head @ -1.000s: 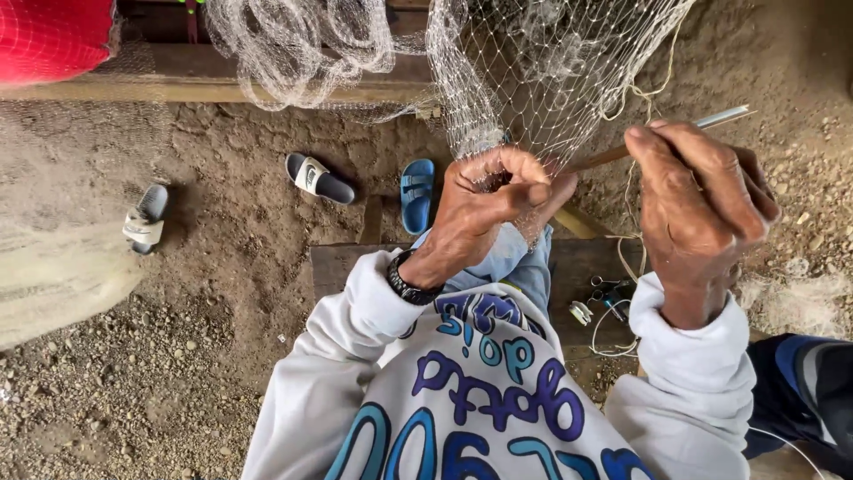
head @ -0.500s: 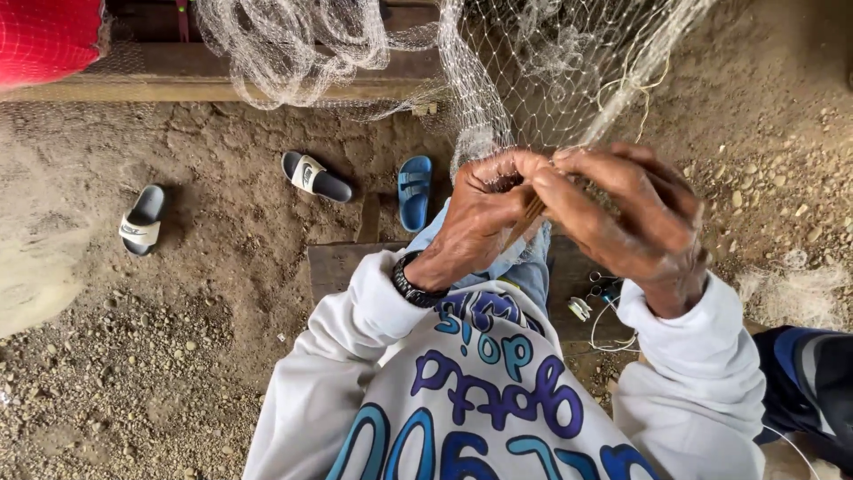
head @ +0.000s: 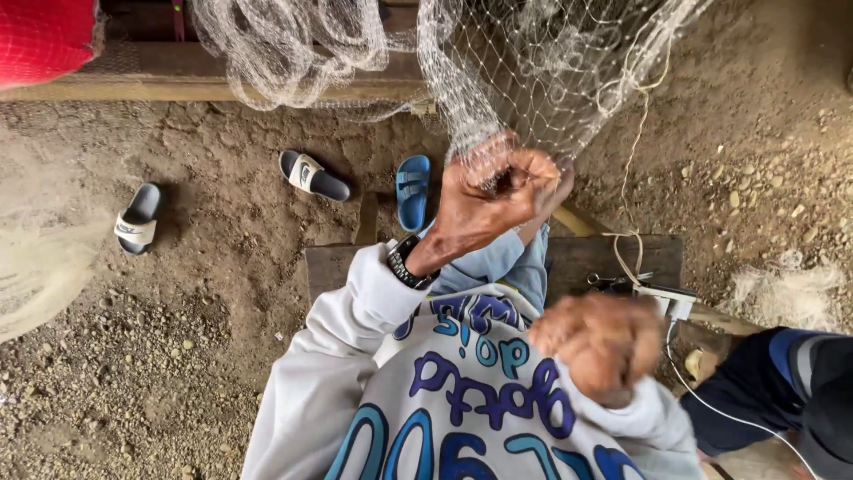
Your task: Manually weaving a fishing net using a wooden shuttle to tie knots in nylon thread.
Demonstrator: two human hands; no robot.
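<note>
So, step: we were mid-knot, judging by it.
Left hand [head: 493,191]: pinched shut on the fishing net [head: 533,80], held up over our knees.
Right hand [head: 604,342]: blurred near our chest, grip unclear.
Next: probably pulling the twine [head: 633,160] snug.
Ground: dirt floor [head: 178,356], scattered sandals.

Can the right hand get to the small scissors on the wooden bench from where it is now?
Probably yes. The right hand, blurred, is close beside the scissors on the bench, and nothing lies between them. The left hand pinches the net.
</note>
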